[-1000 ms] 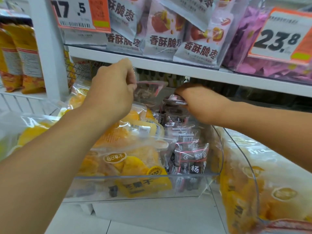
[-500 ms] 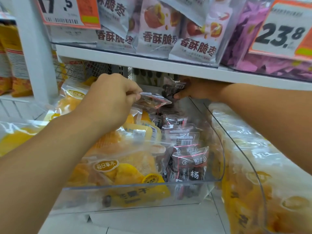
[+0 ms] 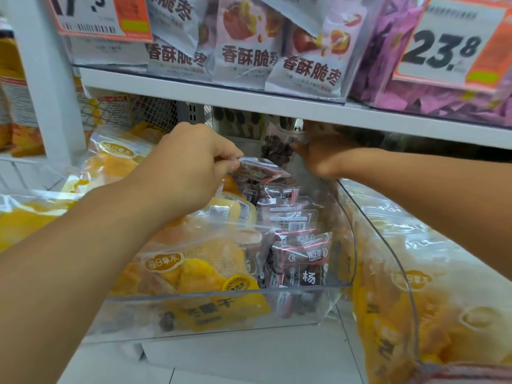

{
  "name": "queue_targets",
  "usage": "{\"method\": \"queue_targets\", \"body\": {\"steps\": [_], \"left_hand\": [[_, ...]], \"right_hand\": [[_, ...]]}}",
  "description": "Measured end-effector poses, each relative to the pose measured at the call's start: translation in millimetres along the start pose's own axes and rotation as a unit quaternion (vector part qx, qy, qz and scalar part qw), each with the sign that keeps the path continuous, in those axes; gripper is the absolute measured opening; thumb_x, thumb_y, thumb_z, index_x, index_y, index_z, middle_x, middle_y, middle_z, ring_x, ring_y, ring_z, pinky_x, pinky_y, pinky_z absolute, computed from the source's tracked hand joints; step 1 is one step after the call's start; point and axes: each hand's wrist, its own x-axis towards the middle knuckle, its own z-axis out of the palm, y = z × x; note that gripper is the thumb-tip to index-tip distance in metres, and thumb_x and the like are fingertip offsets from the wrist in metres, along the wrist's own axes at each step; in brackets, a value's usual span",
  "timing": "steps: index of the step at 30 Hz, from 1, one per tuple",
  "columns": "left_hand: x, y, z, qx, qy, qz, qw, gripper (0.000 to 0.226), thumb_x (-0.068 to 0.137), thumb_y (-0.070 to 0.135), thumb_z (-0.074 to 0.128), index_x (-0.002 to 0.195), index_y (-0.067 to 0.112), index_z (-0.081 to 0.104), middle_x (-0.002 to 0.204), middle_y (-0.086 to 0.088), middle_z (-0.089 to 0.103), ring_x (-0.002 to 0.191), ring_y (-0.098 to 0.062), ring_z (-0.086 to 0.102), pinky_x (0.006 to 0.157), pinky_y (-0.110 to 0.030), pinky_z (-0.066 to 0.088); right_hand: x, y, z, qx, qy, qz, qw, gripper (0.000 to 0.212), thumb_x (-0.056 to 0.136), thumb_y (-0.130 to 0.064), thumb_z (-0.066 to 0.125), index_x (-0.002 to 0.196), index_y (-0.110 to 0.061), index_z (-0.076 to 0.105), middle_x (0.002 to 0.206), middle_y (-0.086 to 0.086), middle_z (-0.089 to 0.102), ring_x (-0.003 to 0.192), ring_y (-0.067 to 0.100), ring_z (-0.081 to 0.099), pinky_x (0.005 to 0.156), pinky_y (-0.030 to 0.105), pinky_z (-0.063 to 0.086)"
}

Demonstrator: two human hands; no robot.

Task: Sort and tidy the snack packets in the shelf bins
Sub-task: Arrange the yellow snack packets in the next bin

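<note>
A clear plastic bin [image 3: 221,306] sits pulled out from the lower shelf. Its left side holds yellow dried-mango packets [image 3: 191,264]; its right side holds a row of small dark fruit packets [image 3: 302,261]. My left hand [image 3: 191,167] pinches one dark packet [image 3: 260,170] by its edge above the row. At the back of the bin, just under the upper shelf, my right hand [image 3: 324,156] grips another dark packet [image 3: 279,148] standing upright. The right hand's fingers are partly hidden in shadow.
The white upper shelf [image 3: 277,103] hangs low over both hands, with jujube packets [image 3: 243,45], purple packets [image 3: 415,87] and price tags on it. A second clear bin of mango packets [image 3: 432,300] stands close on the right. A white upright post [image 3: 47,79] rises at left.
My right hand has gone from the row of dark packets to the back of the bin, holding a packet upright. My left hand dropped slightly, still pinching its packet.
</note>
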Motion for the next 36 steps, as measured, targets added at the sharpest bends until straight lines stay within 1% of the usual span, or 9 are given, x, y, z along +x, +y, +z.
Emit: {"method": "queue_targets", "body": {"steps": [2,5,7,10,14,17,22,31,36], "left_hand": [[-0.1,1.0,-0.1,-0.001,0.001,-0.001,1.000,0.017,0.098,0.023,0.062,0.098,0.023,0.079,0.078,-0.003,0.072,0.069,-0.020,0.064,0.069,-0.033,0.054],[1.1,0.9,-0.6,-0.009,0.005,-0.003,1.000,0.016,0.098,0.022,0.063,0.098,0.026,0.078,0.078,0.002,0.072,0.063,-0.008,0.059,0.065,-0.027,0.049],[1.1,0.9,-0.2,-0.010,0.007,-0.004,1.000,0.016,0.098,0.023,0.062,0.098,0.026,0.078,0.073,0.006,0.069,0.057,-0.005,0.056,0.059,-0.025,0.043],[1.1,0.1,-0.3,-0.004,0.005,0.002,1.000,0.017,0.098,0.022,0.062,0.096,0.022,0.079,0.070,0.003,0.069,0.053,-0.008,0.053,0.056,-0.023,0.045],[0.4,-0.1,-0.6,-0.011,-0.005,0.008,1.000,0.018,0.098,0.022,0.062,0.097,0.022,0.079,0.072,-0.003,0.072,0.055,-0.006,0.057,0.060,-0.023,0.049],[-0.8,1.7,0.0,-0.013,-0.010,0.004,1.000,0.018,0.098,0.023,0.062,0.097,0.023,0.079,0.057,0.002,0.063,0.046,0.001,0.050,0.045,-0.011,0.032],[-0.5,1.6,-0.6,-0.015,-0.007,-0.001,1.000,0.017,0.098,0.022,0.062,0.100,0.022,0.080,0.060,0.012,0.063,0.051,-0.001,0.054,0.053,-0.015,0.037],[-1.6,2.6,-2.5,-0.017,-0.016,-0.002,1.000,0.018,0.097,0.023,0.065,0.108,0.028,0.077,0.084,-0.001,0.075,0.068,-0.003,0.060,0.062,-0.018,0.040],[-0.7,4.5,-2.2,-0.015,-0.016,-0.010,1.000,0.019,0.097,0.023,0.064,0.110,0.028,0.076,0.089,-0.002,0.076,0.079,-0.006,0.064,0.076,-0.022,0.043]], "right_hand": [[-5.6,1.0,-2.1,-0.034,-0.009,-0.024,0.999,0.063,0.107,-0.030,0.036,0.158,-0.015,0.002,0.165,0.016,0.010,0.134,0.039,0.042,0.095,0.044,0.049],[-15.6,-7.7,-3.2,-0.042,0.053,-0.071,0.995,0.074,0.104,-0.046,0.034,0.157,-0.024,-0.012,0.167,0.002,-0.009,0.152,0.036,0.008,0.114,0.051,0.031],[-25.7,-15.6,-3.8,-0.072,0.071,-0.135,0.986,0.075,0.104,-0.045,0.035,0.158,-0.023,-0.011,0.167,-0.001,-0.011,0.154,0.028,-0.001,0.122,0.047,0.018],[-43.1,-24.9,-1.5,-0.092,0.073,-0.176,0.977,0.077,0.102,-0.031,0.039,0.158,-0.020,-0.011,0.167,0.001,-0.008,0.154,0.022,0.001,0.124,0.039,0.010],[-35.1,-21.9,-4.2,-0.107,0.061,-0.115,0.986,0.071,0.104,-0.039,0.039,0.159,-0.020,-0.002,0.166,0.004,0.003,0.151,0.029,0.011,0.117,0.047,0.027],[-18.1,-18.9,-3.3,-0.071,-0.038,-0.056,0.995,0.076,0.104,-0.046,0.036,0.157,-0.021,-0.013,0.167,0.002,-0.005,0.154,0.027,0.002,0.121,0.050,0.019],[-16.3,-29.1,1.2,-0.010,-0.076,-0.002,0.997,0.082,0.104,-0.046,0.033,0.153,-0.019,-0.027,0.165,0.001,-0.021,0.153,0.024,-0.011,0.123,0.052,0.008],[-69.1,-25.1,-12.6,-0.037,-0.058,-0.130,0.989,0.071,0.106,-0.049,0.025,0.158,-0.021,-0.015,0.163,-0.004,-0.027,0.151,0.020,-0.020,0.125,0.045,0.001],[-58.9,-26.0,-13.9,-0.081,-0.169,-0.139,0.972,0.067,0.106,-0.048,0.023,0.160,-0.016,-0.001,0.167,0.005,0.002,0.153,0.025,0.007,0.124,0.039,0.016]]}}
